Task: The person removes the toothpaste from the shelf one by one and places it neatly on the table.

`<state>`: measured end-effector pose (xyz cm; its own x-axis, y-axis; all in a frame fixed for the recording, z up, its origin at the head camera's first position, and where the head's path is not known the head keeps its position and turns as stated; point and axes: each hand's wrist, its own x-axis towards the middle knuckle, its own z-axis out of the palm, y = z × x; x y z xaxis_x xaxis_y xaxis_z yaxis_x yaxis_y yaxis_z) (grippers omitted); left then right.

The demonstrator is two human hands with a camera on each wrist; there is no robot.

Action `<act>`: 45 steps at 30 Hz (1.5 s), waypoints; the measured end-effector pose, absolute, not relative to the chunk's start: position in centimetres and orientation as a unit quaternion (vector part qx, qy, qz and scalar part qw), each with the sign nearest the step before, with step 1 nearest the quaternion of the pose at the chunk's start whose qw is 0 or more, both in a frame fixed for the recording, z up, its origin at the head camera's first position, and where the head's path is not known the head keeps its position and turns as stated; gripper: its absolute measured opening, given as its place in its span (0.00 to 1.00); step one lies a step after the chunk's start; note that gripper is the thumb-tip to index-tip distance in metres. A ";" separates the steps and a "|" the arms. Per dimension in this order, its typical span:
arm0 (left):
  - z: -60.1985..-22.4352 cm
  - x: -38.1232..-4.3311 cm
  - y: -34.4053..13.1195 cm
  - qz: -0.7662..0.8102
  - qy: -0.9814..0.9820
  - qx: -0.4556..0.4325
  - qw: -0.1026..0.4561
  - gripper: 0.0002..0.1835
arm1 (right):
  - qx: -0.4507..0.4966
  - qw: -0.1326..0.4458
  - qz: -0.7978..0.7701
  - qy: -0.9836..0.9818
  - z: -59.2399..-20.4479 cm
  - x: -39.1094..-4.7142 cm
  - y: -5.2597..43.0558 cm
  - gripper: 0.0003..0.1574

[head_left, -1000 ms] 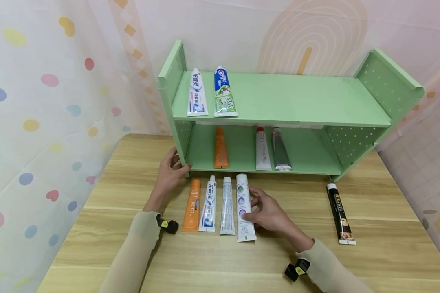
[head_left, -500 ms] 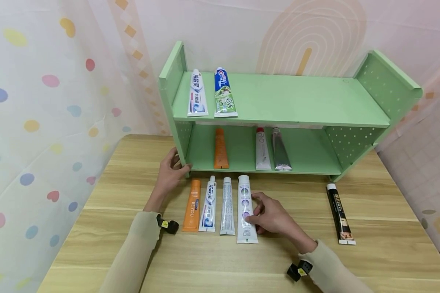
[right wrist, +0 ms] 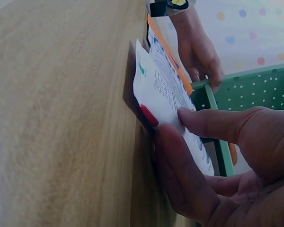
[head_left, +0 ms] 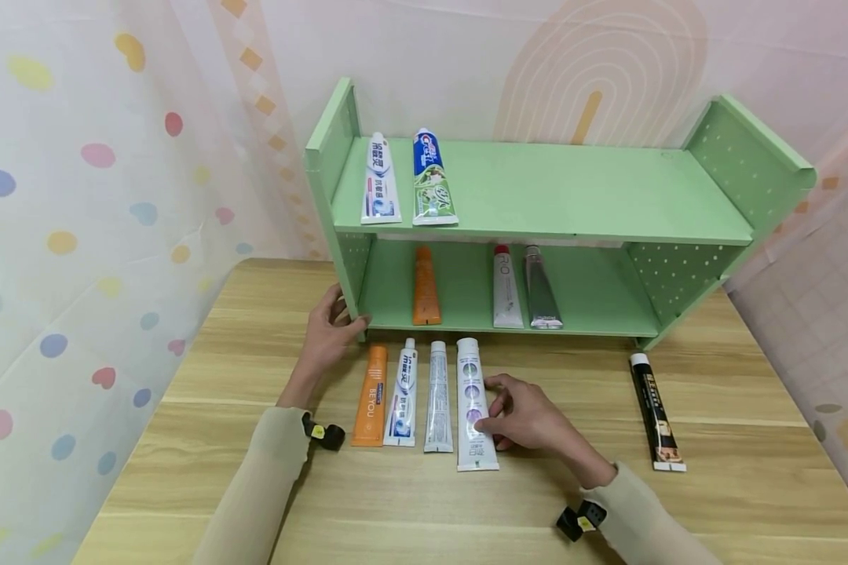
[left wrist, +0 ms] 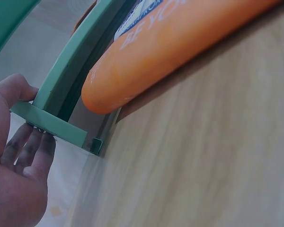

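Observation:
My right hand (head_left: 530, 412) pinches a white toothpaste tube with purple and green circles (head_left: 472, 408), thumb on top and fingers at its right edge. In the right wrist view the tube's flat end (right wrist: 144, 75) shows a red patch at its side. To its left, in a row on the table, lie a slim white tube (head_left: 438, 400), a white-and-blue toothpaste tube (head_left: 400, 400) and an orange BE YOU tube (head_left: 371, 396). My left hand (head_left: 328, 329) grips the front left edge of a green shelf (head_left: 572, 188), thumb and fingers on either side of the panel (left wrist: 52, 125).
Two toothpaste tubes, one white (head_left: 380, 180) and one blue-green (head_left: 434, 180), lie on the upper board. Below are an orange tube (head_left: 425, 286), a red-capped white tube (head_left: 506, 289) and a grey tube (head_left: 540, 289). A black tube (head_left: 656, 412) lies on the table (head_left: 749, 486) at right.
My right hand has shifted slightly right and toward me with the white tube, whose gap from the slim tube is a bit wider. The left hand stays on the shelf.

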<state>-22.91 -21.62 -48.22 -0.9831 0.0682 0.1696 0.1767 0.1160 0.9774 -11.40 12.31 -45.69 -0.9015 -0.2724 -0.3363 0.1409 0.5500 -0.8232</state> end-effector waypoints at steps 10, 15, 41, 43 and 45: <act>-48.4 -23.0 -21.7 -0.661 -0.746 -0.075 0.033 0.40 | -0.073 0.208 -0.464 0.858 -45.1 -11.7 13.4 0.46; -48.4 -23.0 -21.7 -0.663 -0.745 -0.075 0.031 0.40 | -0.122 0.178 -0.450 0.867 -44.3 -12.1 14.4 0.48; -48.2 -23.0 -21.7 -0.661 -0.745 -0.080 0.033 0.41 | -0.279 0.021 -0.537 0.796 -37.1 -12.6 15.4 0.59; -48.3 -23.0 -21.7 -0.662 -0.745 -0.078 0.032 0.41 | -0.289 0.005 -0.539 0.791 -36.4 -12.6 15.4 0.61; -48.3 -23.0 -21.8 -0.662 -0.745 -0.077 0.031 0.41 | -0.296 -0.006 -0.541 0.787 -35.8 -12.7 15.4 0.63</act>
